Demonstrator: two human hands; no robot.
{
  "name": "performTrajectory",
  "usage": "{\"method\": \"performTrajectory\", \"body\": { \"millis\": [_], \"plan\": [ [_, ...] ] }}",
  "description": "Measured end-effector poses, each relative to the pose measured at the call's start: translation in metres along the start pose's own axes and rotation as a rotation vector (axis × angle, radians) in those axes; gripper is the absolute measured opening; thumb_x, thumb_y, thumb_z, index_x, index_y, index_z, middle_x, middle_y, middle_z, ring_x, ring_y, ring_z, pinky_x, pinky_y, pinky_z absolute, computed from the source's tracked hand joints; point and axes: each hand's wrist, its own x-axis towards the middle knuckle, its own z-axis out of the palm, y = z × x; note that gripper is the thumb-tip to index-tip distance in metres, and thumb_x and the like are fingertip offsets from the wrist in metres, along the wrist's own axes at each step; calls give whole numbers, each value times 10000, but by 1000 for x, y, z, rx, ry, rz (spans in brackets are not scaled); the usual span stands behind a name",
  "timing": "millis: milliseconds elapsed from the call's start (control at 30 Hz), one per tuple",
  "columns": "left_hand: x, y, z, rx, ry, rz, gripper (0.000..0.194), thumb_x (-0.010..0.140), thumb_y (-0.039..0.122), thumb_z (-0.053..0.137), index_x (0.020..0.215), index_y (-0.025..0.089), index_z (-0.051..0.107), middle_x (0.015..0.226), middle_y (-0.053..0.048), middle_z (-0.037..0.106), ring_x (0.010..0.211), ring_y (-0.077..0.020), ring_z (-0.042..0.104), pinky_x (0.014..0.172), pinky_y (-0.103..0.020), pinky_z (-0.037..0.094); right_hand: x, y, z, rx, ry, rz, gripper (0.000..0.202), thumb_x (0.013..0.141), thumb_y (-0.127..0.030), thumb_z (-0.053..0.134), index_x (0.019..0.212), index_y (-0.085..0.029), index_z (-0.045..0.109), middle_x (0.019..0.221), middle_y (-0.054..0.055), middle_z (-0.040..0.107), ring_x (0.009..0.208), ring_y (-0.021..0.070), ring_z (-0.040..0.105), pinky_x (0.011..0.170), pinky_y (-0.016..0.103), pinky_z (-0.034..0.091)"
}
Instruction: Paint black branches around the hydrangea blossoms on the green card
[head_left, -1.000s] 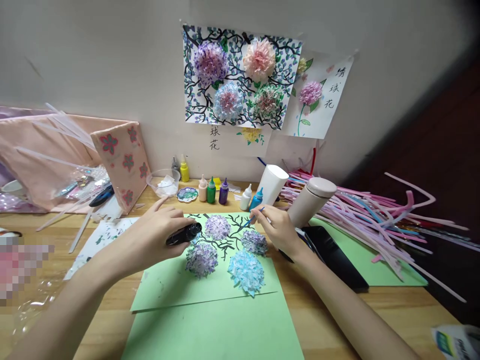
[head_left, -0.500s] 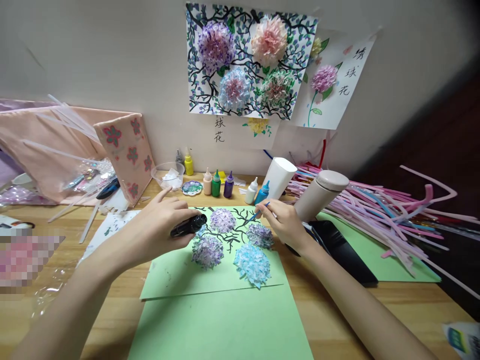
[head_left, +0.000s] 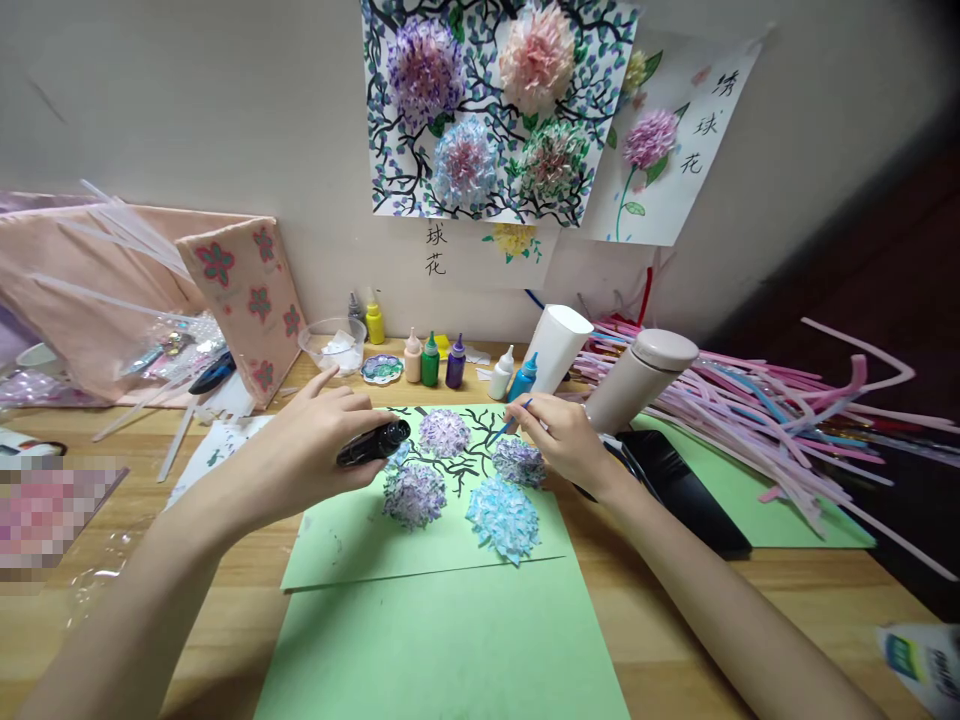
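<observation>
Black branches (head_left: 459, 470) are spreading across the upper part of a green sheet (head_left: 322, 550), which is lying on the wooden counter (head_left: 832, 590) partly over a second green sheet (head_left: 450, 640). A light-blue flower (head_left: 502, 518), a dark purple flower (head_left: 518, 461) and two paler purple flowers (head_left: 444, 434) are resting on and around the linework. The right hand (head_left: 559, 435) is pinching a thin blue brush (head_left: 504, 430) between its fingers, the tip slanting down beside the dark purple flower; whether it is touching the sheet, one cannot tell. The left hand (head_left: 322, 430) is gripping a black bottle (head_left: 373, 443), fingers wrapped around it, its mouth facing the brush.

Little is changing over the past second: the view is shifting slightly, the flowers are keeping their places, and both hands are holding their grips. That is suggesting brushwork staying on one small stretch.

Just beyond, a row of paint bottles (head_left: 430, 363) and a small palette (head_left: 382, 369) are standing by the wall, where a finished-looking flower picture (head_left: 480, 110) is hanging. Pink and lilac fuzzy stems (head_left: 757, 420) are piling up at right.
</observation>
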Motion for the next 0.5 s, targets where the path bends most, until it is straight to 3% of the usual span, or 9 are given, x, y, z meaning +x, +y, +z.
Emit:
{"method": "performTrajectory", "body": {
  "millis": [500],
  "plan": [
    [-1, -3, 0, 27, -5, -6, 288, 804, 367, 534, 1070, 285, 605, 796, 8, 622, 731, -157, 538, 973, -443, 289, 1, -5, -5, 10, 4, -31, 348, 941, -322, 381, 695, -174, 579, 655, 30, 623, 632, 135, 587, 630, 252, 418]
  ]
}}
